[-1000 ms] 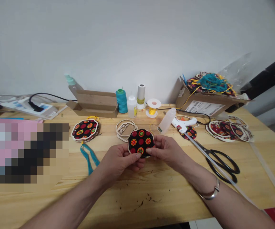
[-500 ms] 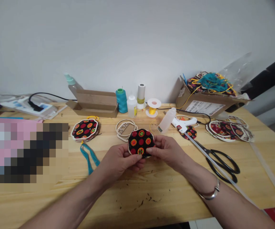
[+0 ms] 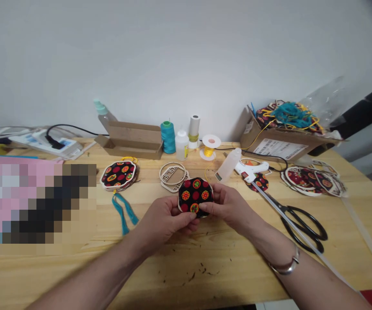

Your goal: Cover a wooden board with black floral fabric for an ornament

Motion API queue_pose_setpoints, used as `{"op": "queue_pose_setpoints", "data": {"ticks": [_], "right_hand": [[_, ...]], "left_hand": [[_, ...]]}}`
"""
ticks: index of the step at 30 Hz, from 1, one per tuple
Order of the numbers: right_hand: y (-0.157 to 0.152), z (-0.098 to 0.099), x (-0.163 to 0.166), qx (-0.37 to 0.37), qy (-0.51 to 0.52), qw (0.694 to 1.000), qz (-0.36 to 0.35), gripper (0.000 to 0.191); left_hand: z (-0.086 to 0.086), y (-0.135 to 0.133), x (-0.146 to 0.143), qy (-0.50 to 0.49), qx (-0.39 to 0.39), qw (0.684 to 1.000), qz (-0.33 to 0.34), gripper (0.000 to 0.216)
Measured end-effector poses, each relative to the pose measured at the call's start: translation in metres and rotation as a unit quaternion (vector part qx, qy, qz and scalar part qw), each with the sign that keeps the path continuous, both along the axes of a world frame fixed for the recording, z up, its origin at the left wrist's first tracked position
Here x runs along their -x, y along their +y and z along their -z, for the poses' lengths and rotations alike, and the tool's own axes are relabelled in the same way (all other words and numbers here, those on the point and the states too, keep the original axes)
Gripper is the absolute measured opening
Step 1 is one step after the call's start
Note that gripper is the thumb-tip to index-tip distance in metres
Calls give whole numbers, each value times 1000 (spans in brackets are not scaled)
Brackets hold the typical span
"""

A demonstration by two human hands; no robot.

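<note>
Both hands hold one small fabric-covered disc [image 3: 195,194], black with red and yellow flowers, just above the wooden table [image 3: 76,258]. My left hand [image 3: 164,219] pinches its lower left edge with thumb and fingers closed. My right hand [image 3: 227,204] grips its right edge, fingers curled behind it. A silver bangle [image 3: 285,267] circles my right wrist. Right behind the disc lie wooden ring frames [image 3: 173,175].
A stack of similar patterned discs [image 3: 118,174] and teal tassels [image 3: 124,211] lie to the left. Black scissors [image 3: 302,224], a white glue gun [image 3: 250,168] and a squeeze bottle [image 3: 227,164] are to the right. Thread spools [image 3: 168,137], cardboard boxes [image 3: 279,140] and a power strip [image 3: 44,144] line the back.
The hands and disc have stayed together, shifting only slightly right and down in view as the head moved. The grip looks the same.
</note>
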State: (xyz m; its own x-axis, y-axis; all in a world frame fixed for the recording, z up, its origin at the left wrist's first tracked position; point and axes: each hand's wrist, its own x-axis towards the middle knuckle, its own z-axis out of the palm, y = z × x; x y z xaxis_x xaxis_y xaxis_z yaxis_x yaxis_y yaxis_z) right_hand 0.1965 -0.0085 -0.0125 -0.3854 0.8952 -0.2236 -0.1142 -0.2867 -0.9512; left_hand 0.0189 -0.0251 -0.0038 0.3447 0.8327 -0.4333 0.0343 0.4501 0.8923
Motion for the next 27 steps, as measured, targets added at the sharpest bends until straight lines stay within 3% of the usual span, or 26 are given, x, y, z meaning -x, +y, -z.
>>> {"op": "queue_pose_setpoints", "data": {"ticks": [7,15,19,27], "right_hand": [[0,0,0,-6,28,1000,2,37],[-1,-3,2,12,36,999,-26,39],[-2,-4,2,12,24,999,-33,47],[-1,-4,2,29,-9,998,57,32]], "left_hand": [[1,2,2,-34,-1,999,0,20],[4,6,3,-106,9,992,-69,21],[2,5,3,-85,2,994,-69,18],[0,4,2,-53,7,997,-59,18]]}}
